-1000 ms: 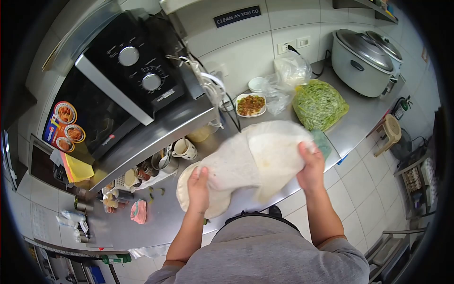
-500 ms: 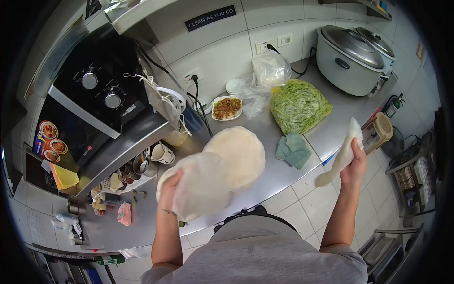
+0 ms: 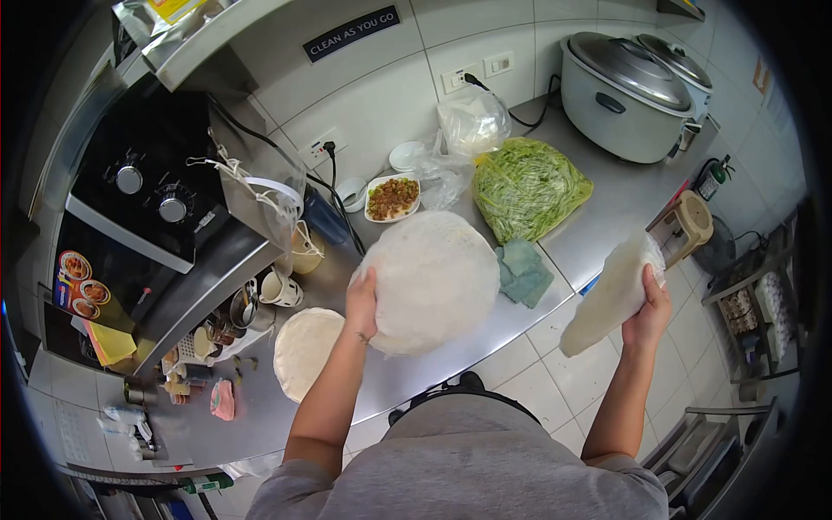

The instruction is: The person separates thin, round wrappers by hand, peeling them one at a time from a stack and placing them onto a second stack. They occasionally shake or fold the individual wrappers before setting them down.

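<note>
Round white flat sheets, like thin wrappers, are in three places. My left hand (image 3: 362, 303) grips the left edge of a translucent round sheet (image 3: 433, 282), which hides what lies under it on the steel counter. To its lower left a second round stack (image 3: 305, 351) lies on the counter, partly behind my left forearm. Off the counter's front edge at the right, my right hand (image 3: 648, 316) holds a bundle of sheets (image 3: 611, 290), tilted and hanging to the left, with the fingers wrapped round its right side.
A green cloth (image 3: 523, 272) and a plastic bag of leafy greens (image 3: 533, 189) lie beyond the sheets. Behind are a dish of brown and green bits (image 3: 393, 198) and a clear bag (image 3: 475, 123). Large cookers (image 3: 622, 100) stand back right, a black oven (image 3: 143, 186) left, a pink cloth (image 3: 223, 399) lower left.
My left hand has moved right with its sheet, from over the left stack to the middle one, uncovering the left stack. The bundle in my right hand has swung slightly left and down.
</note>
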Motion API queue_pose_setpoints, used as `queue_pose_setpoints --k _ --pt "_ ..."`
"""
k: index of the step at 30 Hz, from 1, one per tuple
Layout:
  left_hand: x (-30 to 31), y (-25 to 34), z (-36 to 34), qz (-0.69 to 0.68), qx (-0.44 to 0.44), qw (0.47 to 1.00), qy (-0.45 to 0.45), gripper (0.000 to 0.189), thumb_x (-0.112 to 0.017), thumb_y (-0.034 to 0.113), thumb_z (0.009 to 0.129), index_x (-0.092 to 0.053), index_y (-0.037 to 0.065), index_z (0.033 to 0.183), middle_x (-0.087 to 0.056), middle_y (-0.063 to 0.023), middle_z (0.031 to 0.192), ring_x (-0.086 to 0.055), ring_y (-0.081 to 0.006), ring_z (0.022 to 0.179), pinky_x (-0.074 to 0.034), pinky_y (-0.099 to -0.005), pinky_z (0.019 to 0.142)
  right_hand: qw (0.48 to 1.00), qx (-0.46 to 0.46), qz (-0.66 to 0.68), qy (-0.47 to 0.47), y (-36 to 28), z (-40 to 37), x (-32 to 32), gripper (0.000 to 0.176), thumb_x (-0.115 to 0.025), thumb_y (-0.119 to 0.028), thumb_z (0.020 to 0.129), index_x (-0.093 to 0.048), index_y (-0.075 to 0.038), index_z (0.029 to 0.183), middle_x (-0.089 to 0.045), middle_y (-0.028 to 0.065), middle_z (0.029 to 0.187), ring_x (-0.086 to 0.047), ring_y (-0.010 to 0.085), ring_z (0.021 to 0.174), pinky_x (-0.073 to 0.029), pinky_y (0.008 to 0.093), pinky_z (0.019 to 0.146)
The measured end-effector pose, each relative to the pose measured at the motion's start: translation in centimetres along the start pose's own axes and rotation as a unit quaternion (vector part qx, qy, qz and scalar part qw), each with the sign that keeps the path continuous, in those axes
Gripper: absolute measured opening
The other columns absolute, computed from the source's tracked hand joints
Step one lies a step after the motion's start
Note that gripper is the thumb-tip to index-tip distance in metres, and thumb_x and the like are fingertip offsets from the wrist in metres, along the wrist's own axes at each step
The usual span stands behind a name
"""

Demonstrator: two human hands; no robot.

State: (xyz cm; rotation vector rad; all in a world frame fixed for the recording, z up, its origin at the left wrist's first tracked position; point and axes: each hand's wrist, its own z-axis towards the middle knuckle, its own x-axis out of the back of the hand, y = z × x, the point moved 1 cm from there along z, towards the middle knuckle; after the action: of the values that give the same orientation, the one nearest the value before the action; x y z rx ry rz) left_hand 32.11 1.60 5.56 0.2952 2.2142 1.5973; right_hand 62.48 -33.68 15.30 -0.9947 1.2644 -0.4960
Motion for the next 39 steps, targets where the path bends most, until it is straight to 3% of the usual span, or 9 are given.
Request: queue_pose_setpoints --k 2,6,11,19,22,25,29,33,39 --pt "3.6 -5.6 2.7 0.136 -0.025 0.988 0.064 0.046 -0.05 0.03 0.098 -0.05 -0.005 0.127 -0.06 -0.0115 0.119 -0.057 -0.0183 0.106 -0.043 -0.0289 0.093 1.0 -0.017 -0.01 0.016 0.3 -0.1 0.4 0.034 -0.055 -0.018 0.093 -0.054 0.005 0.119 -0.063 0.0112 0.111 -0.061 0.0197 0.098 -0.048 0.0316 0.087" --pt "4.7 -4.8 2.3 0.129 -0.041 0.986 0.103 0.043 -0.051 0.029 0.097 -0.053 -0.004 0.124 -0.061 -0.0113 0.116 -0.057 -0.0168 0.103 -0.045 -0.0289 0.09 0.999 0.0 -0.021 0.042 0.1 -0.1 1.0 0.033 -0.055 -0.018 0.093 -0.054 0.004 0.118 -0.063 0.0105 0.107 -0.062 0.0188 0.094 -0.048 0.0309 0.085" --pt "7.9 -3.4 3.0 0.162 -0.057 0.983 0.06 0.036 -0.05 0.026 0.098 -0.057 -0.004 0.117 -0.065 -0.0084 0.105 -0.061 -0.0135 0.091 -0.048 -0.026 0.084 0.999 -0.029 -0.019 0.017 1.3 -0.2 1.8 0.031 -0.056 -0.02 0.093 -0.056 0.003 0.115 -0.064 0.0087 0.103 -0.061 0.0172 0.09 -0.049 0.0302 0.081" --pt "9.1 -5.3 3.7 0.412 -0.093 0.904 0.069 0.045 -0.063 0.029 0.088 -0.056 -0.003 0.118 -0.066 -0.0193 0.104 -0.064 -0.0271 0.093 -0.048 -0.0329 0.082 0.995 -0.086 -0.039 -0.016 3.9 -2.2 -3.5 0.036 -0.057 -0.022 0.092 -0.054 0.003 0.118 -0.063 0.0084 0.103 -0.06 0.0165 0.092 -0.048 0.0293 0.081" --pt "9.8 -5.6 3.9 0.435 -0.093 0.896 0.022 0.051 -0.063 0.032 0.088 -0.052 -0.004 0.123 -0.066 -0.0173 0.105 -0.064 -0.0244 0.095 -0.049 -0.0329 0.082 0.99 -0.116 -0.056 -0.054 5.5 -3.3 -6.5 0.039 -0.057 -0.022 0.091 -0.052 0.003 0.121 -0.062 0.0088 0.106 -0.059 0.0165 0.094 -0.048 0.0291 0.083" --pt "6.8 -4.8 1.9 0.189 0.087 0.978 0.031 0.04 -0.06 0.024 0.093 -0.053 -0.002 0.123 -0.065 -0.0105 0.108 -0.062 -0.0177 0.095 -0.05 -0.0301 0.084 0.987 -0.129 -0.055 -0.075 6.3 -4.7 -9.8 0.04 -0.057 -0.021 0.091 -0.051 0.003 0.123 -0.061 0.01 0.11 -0.059 0.0175 0.098 -0.047 0.0295 0.087" --pt "-2.0 1.2 -4.6 -0.048 0.147 0.97 -0.187 0.039 -0.054 0.026 0.096 -0.051 0.001 0.125 -0.062 -0.0071 0.114 -0.06 -0.0164 0.103 -0.049 -0.0325 0.089 0.996 -0.069 -0.024 -0.054 5.2 -8.5 -10.9 0.037 -0.056 -0.019 0.092 -0.051 0.003 0.122 -0.062 0.0113 0.111 -0.059 0.0193 0.101 -0.045 0.0306 0.09" --pt "-5.9 3.3 -4.2 -0.087 0.14 0.943 -0.288 0.038 -0.051 0.026 0.098 -0.048 0.005 0.129 -0.061 -0.0055 0.11 -0.06 -0.0147 0.094 -0.051 -0.0308 0.081 0.999 -0.02 -0.027 -0.028 3.6 -12.7 -9.6 0.037 -0.054 -0.018 0.093 -0.05 0.003 0.123 -0.061 0.0114 0.115 -0.059 0.021 0.105 -0.044 0.032 0.093" --pt "-5.2 8.0 -3.4 -0.09 0.037 0.929 -0.358 0.038 -0.052 0.024 0.097 -0.047 0.003 0.129 -0.06 -0.0069 0.118 -0.059 -0.016 0.105 -0.048 -0.0332 0.092 0.996 0.0 -0.085 -0.002 1.1 -16.1 -8.2 0.035 -0.054 -0.019 0.093 -0.052 0.002 0.121 -0.062 0.0081 0.106 -0.06 0.0159 0.094 -0.047 0.0282 0.083"
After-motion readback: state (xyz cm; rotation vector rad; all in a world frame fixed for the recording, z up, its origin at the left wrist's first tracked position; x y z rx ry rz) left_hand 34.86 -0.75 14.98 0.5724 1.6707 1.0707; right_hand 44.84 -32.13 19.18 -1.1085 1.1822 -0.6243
